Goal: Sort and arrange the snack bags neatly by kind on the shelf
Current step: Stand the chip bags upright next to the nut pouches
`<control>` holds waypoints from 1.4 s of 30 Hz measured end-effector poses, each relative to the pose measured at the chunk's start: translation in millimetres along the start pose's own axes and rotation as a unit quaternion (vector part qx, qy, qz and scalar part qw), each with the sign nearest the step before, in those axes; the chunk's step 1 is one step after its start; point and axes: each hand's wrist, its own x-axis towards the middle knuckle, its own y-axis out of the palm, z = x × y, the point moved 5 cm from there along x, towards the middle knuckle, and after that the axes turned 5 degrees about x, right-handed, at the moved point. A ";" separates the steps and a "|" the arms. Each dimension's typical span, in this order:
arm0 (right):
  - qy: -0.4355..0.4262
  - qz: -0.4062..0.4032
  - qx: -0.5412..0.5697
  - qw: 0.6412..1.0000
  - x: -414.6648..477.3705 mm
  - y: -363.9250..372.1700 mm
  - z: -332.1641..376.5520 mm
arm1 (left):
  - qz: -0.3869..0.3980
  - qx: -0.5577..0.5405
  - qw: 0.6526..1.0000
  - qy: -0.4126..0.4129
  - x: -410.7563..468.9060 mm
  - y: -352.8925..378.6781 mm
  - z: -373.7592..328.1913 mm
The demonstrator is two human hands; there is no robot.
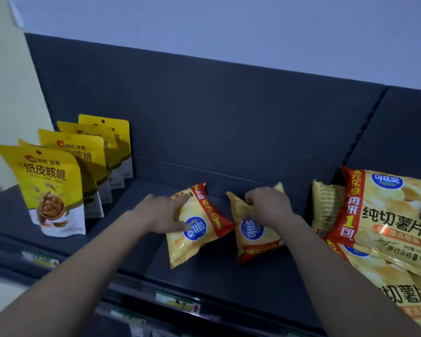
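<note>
Dark grey metal shelf point(229, 276) fills most of the head view, so I'll place everything off that. At its left end there's a row of yellow walnut pouches point(51, 188) standing upright one behind another, running toward the back panel, pretty tidy.

Mid-shelf, two small chip bags sit close together, with their printing upside down from this angle. The left chip bag point(195, 229) lies tilted with a red band along one edge and a blue round logo. The left hand point(164, 216) is spread fairly wide over its left side, thumb on the front near the logo and fingers up by the top corner; it looks like a loose hold, but the hand is motion-blurred, so I can't say how firm it is.

The right chip bag point(253, 237) stands more upright just beside it. The right hand point(269, 205) is closed narrow, pinching the bag's crumpled top edge.

Over at the shelf's right end is a loose pile of bigger chip bags point(384, 222), same brand, overlapping and leaning on each other, one partly cut off by the frame edge. Along the shelf's front lip there are a few price tags point(178, 301), too blurry to read.
</note>
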 end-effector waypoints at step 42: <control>0.275 -0.295 0.534 0.744 28.5 6.1 -8.5 | -0.244 -0.490 0.818 -0.176 45.5 -21.3 95.5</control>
